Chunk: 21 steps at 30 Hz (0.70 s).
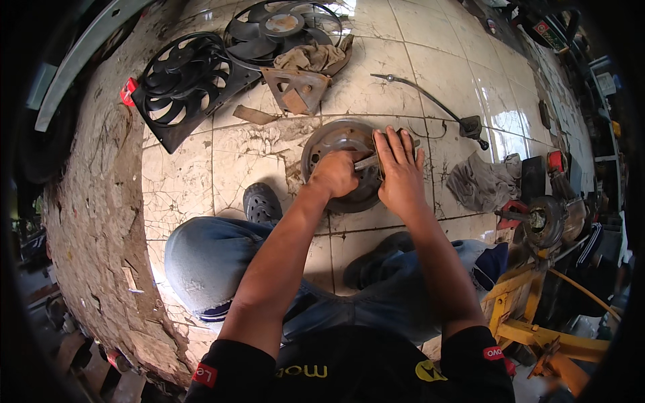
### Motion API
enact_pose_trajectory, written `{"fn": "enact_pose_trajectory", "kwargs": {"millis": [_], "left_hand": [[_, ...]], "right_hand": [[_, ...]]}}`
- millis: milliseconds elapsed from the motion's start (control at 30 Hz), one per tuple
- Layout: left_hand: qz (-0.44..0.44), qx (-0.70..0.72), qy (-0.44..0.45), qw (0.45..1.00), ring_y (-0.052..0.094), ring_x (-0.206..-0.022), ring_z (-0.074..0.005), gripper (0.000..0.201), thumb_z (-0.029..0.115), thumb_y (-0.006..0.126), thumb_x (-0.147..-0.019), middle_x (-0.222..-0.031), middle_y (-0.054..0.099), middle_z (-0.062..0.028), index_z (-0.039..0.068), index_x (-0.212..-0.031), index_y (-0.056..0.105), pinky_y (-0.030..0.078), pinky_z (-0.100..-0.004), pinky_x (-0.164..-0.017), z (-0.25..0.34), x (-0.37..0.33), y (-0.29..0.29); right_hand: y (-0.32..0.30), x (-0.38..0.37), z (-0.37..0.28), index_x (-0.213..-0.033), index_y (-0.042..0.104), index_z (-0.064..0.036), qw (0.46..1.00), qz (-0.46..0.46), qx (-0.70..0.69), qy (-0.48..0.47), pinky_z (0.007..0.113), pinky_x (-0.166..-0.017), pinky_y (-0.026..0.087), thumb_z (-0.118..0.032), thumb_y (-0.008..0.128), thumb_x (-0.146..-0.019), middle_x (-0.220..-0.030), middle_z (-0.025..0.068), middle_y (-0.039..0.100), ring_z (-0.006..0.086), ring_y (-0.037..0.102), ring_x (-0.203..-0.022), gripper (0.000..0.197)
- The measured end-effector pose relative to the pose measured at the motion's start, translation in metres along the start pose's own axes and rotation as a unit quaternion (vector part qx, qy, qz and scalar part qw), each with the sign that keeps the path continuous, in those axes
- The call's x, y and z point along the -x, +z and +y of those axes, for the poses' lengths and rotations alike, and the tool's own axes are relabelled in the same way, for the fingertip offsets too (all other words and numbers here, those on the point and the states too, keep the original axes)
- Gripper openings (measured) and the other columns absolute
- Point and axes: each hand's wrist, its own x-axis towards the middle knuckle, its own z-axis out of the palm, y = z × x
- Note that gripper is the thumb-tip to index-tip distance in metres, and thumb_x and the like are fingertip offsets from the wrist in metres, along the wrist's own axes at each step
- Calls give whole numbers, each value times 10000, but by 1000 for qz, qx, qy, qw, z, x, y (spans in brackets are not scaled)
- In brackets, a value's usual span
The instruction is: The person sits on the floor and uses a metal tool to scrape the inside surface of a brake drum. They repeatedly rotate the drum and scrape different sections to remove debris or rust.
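On the tiled floor before me lies a round, rusty metal disc with holes [342, 133], like a wheel rim or drum. My left hand [336, 173] is closed in a fist over its middle, round a grey metal bar [366, 162]. The bar runs to the right and passes beneath my right hand [402, 168]. That hand lies flat, fingers stretched out and slightly apart, over the disc's right edge. A thin dark brown piece [378, 156] shows along its inner side; what it is, I cannot tell.
Two black fans [176, 70] and a rusty triangular bracket [295, 87] lie beyond, at the left. A bent rod with a dark end fitting [430, 97] lies far right. Nearer are a grey rag [485, 181], a bench vise [541, 221] and a yellow metal frame [537, 336].
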Motion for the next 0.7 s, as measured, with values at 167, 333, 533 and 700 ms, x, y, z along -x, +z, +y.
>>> {"fn": "enact_pose_trajectory", "kwargs": {"millis": [167,333,533,700], "left_hand": [[-16,3,-40,999,655,-1134,-370,635,94,637,-767,-1157,707,-221,158,-1399,607,510,-423,-1016,3,0,-2],[3,10,-61,998,635,-1147,-403,538,90,655,-761,-1203,682,-241,106,-1298,671,510,-419,-993,5,-6,-6],[12,27,-34,999,631,-1154,-406,548,87,656,-754,-1218,676,-243,87,-1302,664,508,-417,-1004,1,-5,-5],[20,19,-8,1000,621,-1184,-399,573,86,668,-747,-1262,661,-235,82,-1320,653,502,-410,-1027,-2,-1,0]], "right_hand": [[10,10,-3,-1604,281,-143,999,32,-14,-2,698,-1168,188,50,626,-767,-1670,119,238,398,219,-1532,926],[16,33,-4,-1610,263,-129,1000,13,-2,-15,702,-1169,169,48,592,-807,-1683,129,199,407,192,-1540,886],[17,29,-5,-1610,266,-143,999,28,2,-18,703,-1169,174,49,595,-813,-1685,118,200,391,194,-1544,883],[4,7,1,-1601,279,-156,1000,5,18,-7,699,-1173,194,50,630,-780,-1669,84,248,376,212,-1539,916]]}}
